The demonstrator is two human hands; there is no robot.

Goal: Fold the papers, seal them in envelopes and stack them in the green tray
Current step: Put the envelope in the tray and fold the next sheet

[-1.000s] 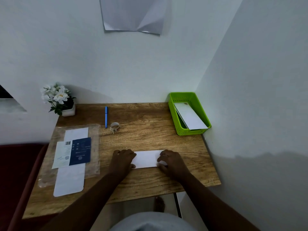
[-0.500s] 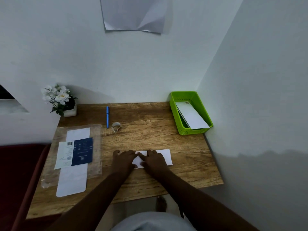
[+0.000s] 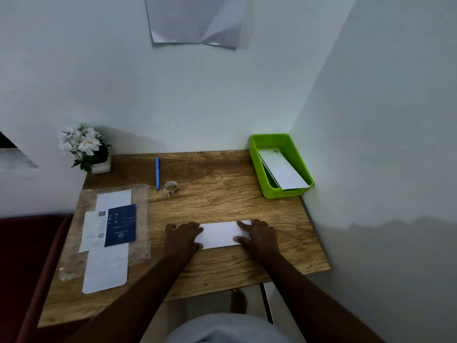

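where it lies flat, folded paper between left hand, right hand

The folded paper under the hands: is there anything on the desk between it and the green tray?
Nothing visible does. The folded paper lies flat under both hands, and bare wood runs from it to the green tray at the far right corner. The pen and tape roll lie off to the left.

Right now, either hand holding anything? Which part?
Nothing gripped. Left hand and right hand press flat on the left and right ends of the folded white paper.
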